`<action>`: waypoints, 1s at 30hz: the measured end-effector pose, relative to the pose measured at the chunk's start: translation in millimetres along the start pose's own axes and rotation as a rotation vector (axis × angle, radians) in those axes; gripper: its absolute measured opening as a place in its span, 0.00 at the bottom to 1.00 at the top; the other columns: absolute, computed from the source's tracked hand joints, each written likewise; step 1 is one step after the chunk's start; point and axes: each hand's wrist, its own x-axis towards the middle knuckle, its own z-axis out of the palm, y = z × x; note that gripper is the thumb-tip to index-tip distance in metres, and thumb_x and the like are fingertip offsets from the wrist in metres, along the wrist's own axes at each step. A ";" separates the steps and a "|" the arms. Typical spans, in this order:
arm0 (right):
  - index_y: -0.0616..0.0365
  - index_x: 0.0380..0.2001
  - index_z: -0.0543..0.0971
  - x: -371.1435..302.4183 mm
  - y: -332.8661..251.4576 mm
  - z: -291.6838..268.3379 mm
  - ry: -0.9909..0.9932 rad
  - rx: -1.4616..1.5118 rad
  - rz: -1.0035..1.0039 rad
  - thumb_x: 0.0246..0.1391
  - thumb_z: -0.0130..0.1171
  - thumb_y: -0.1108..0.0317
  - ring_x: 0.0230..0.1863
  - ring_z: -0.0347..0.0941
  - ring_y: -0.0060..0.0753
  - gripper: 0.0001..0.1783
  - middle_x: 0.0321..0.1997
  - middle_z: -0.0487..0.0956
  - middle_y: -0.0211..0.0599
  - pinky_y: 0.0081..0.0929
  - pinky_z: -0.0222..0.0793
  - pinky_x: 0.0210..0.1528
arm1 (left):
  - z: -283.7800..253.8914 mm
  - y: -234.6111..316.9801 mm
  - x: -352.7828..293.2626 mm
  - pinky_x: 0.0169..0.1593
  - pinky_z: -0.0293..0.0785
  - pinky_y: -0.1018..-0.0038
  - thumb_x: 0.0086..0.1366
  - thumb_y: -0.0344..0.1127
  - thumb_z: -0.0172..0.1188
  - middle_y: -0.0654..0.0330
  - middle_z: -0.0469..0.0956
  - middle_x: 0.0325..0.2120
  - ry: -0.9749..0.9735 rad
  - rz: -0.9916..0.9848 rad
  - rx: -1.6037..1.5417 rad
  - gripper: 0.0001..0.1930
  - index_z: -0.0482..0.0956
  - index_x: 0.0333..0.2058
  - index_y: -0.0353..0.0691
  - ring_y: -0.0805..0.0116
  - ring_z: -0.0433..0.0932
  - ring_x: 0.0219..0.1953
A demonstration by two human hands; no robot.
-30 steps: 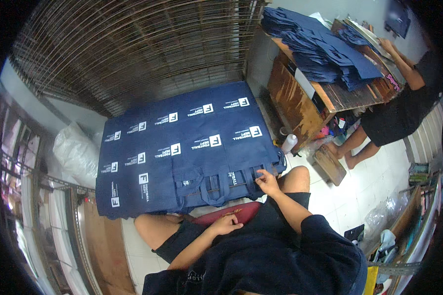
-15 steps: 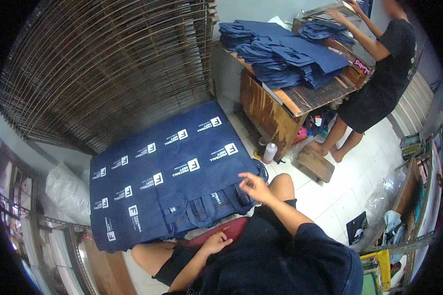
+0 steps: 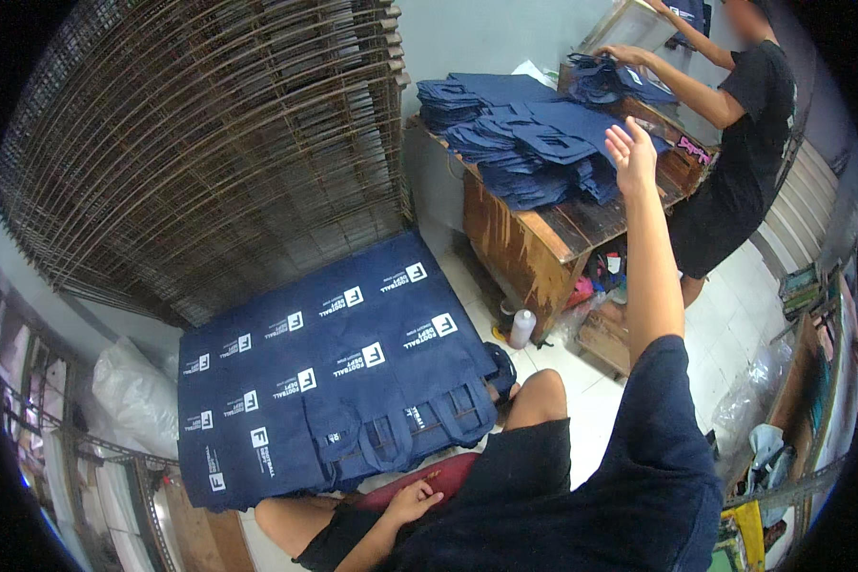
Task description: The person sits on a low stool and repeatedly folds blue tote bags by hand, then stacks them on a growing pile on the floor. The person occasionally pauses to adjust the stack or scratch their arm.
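My right arm is stretched out to the right. At its end my right hand (image 3: pixel 633 164) is open with nothing in it. In the picture it overlaps the edge of a heap of navy fabric bags (image 3: pixel 534 129) on a worn wooden table (image 3: pixel 582 243); I cannot tell if it touches them. My left hand (image 3: pixel 413 502) lies loosely on my lap by a maroon item (image 3: pixel 448 474), its fingers laid out and holding nothing. In front of me, navy bags with white prints (image 3: pixel 286 353) lie in overlapping rows, several handles (image 3: pixel 391 439) toward me.
A tall rack of rusty wire shelves (image 3: pixel 219 143) stands behind the bags. Another person (image 3: pixel 748 114) in black stands beyond the table, one hand at a small frame and bags. A whitish bottle (image 3: pixel 521 328) and a wooden stool (image 3: pixel 596 341) are on the floor. Plastic sheeting (image 3: pixel 129 391) lies left.
My right hand has risen from above my knee and reached out to the right, toward the table. The other person's near hand has come down to the bags. My left hand has stayed on my lap.
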 end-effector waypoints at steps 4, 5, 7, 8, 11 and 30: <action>0.55 0.64 0.48 52.4 4.2 6.8 0.063 0.325 0.198 0.56 0.51 0.55 0.61 0.57 0.58 0.38 0.62 0.52 0.67 0.45 0.60 0.60 | 6.6 -17.5 8.4 0.31 0.71 0.71 0.53 0.59 0.60 0.58 0.77 0.22 -0.015 -0.025 0.048 0.25 0.75 0.32 0.39 0.67 0.76 0.26; 0.54 0.65 0.46 58.4 10.9 12.6 0.055 0.319 0.243 0.57 0.50 0.55 0.63 0.52 0.60 0.39 0.63 0.48 0.67 0.46 0.57 0.61 | 6.9 -16.9 6.4 0.31 0.71 0.71 0.53 0.59 0.60 0.58 0.78 0.22 -0.006 -0.027 0.049 0.25 0.75 0.33 0.39 0.67 0.77 0.26; 0.51 0.66 0.41 69.7 24.4 26.1 0.038 0.306 0.330 0.57 0.49 0.53 0.66 0.43 0.63 0.41 0.66 0.40 0.67 0.49 0.53 0.64 | 7.0 -12.5 5.4 0.32 0.72 0.70 0.53 0.60 0.60 0.58 0.78 0.22 0.014 -0.046 0.073 0.25 0.75 0.33 0.40 0.65 0.78 0.27; 0.51 0.66 0.39 76.8 32.6 32.7 0.028 0.272 0.384 0.57 0.48 0.54 0.66 0.42 0.65 0.42 0.65 0.38 0.69 0.51 0.53 0.63 | 7.8 -11.4 5.1 0.33 0.72 0.70 0.53 0.60 0.60 0.58 0.78 0.22 0.021 -0.057 0.086 0.25 0.75 0.33 0.41 0.64 0.78 0.27; 0.55 0.64 0.45 88.9 54.1 49.0 0.017 0.158 0.510 0.54 0.52 0.55 0.62 0.50 0.64 0.41 0.64 0.40 0.71 0.50 0.58 0.60 | 7.8 -5.4 3.3 0.35 0.73 0.67 0.53 0.61 0.59 0.56 0.79 0.24 0.033 -0.074 0.109 0.26 0.75 0.33 0.41 0.61 0.79 0.29; 0.40 0.40 0.81 75.3 97.6 80.8 -0.586 -1.730 -0.312 0.39 0.59 0.67 0.54 0.69 0.43 0.19 0.51 0.75 0.41 0.37 0.65 0.56 | 6.8 -0.6 4.9 0.34 0.73 0.66 0.55 0.58 0.58 0.57 0.79 0.23 0.045 -0.072 0.089 0.23 0.74 0.29 0.42 0.61 0.79 0.28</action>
